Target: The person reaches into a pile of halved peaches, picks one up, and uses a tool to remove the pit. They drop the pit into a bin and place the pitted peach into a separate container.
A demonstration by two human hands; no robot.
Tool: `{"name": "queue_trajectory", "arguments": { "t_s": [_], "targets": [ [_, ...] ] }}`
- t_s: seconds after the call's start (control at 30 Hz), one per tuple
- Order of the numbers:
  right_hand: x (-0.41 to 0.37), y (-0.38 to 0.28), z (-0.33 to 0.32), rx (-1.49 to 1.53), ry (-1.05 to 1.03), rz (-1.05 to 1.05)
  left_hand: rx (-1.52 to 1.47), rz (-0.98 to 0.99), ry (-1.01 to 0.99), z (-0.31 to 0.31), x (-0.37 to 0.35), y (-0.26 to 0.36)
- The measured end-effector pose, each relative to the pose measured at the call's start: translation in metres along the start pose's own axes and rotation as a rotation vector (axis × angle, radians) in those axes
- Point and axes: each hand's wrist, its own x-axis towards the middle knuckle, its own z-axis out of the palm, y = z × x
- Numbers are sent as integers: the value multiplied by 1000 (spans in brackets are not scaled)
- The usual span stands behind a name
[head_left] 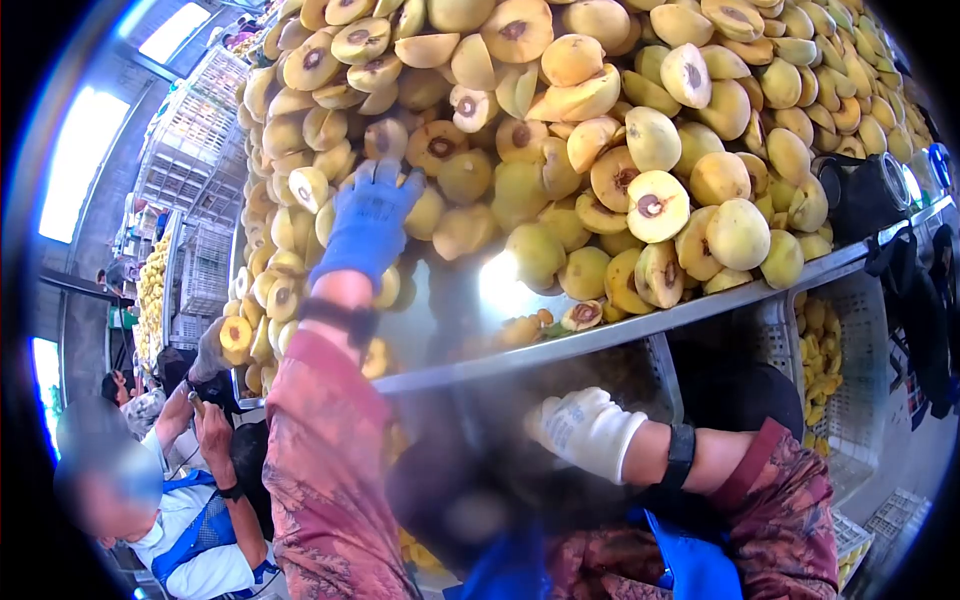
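The site is a fruit-processing workshop. A metal-edged bench (pixel 500 365) carries heaped yellow fruit halves (pixel 612 178). Stacked plastic crates (pixel 190 155) and a co-worker (pixel 205 530) are nearby.

Legible text: none. The white glove (pixel 596 436) on the right hand (pixel 580 428) carries blue print across its back, too blurred and small to resolve into letters or numbers. The blue glove (pixel 358 240) on the left hand (pixel 372 212) bears a faint darker marking on its back, likewise unreadable; lettering or logo, cannot tell.
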Motion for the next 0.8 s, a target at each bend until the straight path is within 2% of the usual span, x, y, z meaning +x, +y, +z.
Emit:
{"name": "queue_trajectory", "arguments": {
  "t_s": [0.03,0.13,0.17,0.2,0.27,0.33,0.37,0.43,0.47,0.53,0.63,0.8],
  "targets": [
    [0,0,1,2,-2,3,-96,5,27,2,-10,1],
    [2,-3,1,28,5,12,-404,-157,65,9,-44,12],
    [3,-4,0,55,17,20,-484,-35,194,23,-56,3],
    [4,-4,-3,84,28,26,-787,-174,144,21,-70,6],
    [9,-2,-10,382,18,75,-1386,-462,36,17,-101,17],
    [19,-5,-10,490,104,137,-1823,-540,187,3,-124,39],
    [25,-6,-22,673,21,235,-1978,-532,204,-8,-133,50],
    [31,-5,-20,738,256,166,-2277,-557,217,-31,-150,71],
    [33,-5,-19,768,375,133,-2293,-542,305,-19,-152,81],
    [37,-4,-21,774,355,152,-2494,-496,299,-11,-154,96],
    [40,-4,-24,651,409,186,-2537,-383,260,-17,-154,112],
    [37,-2,-17,618,407,197,-2429,-507,320,-24,-154,132]
  ]
}}
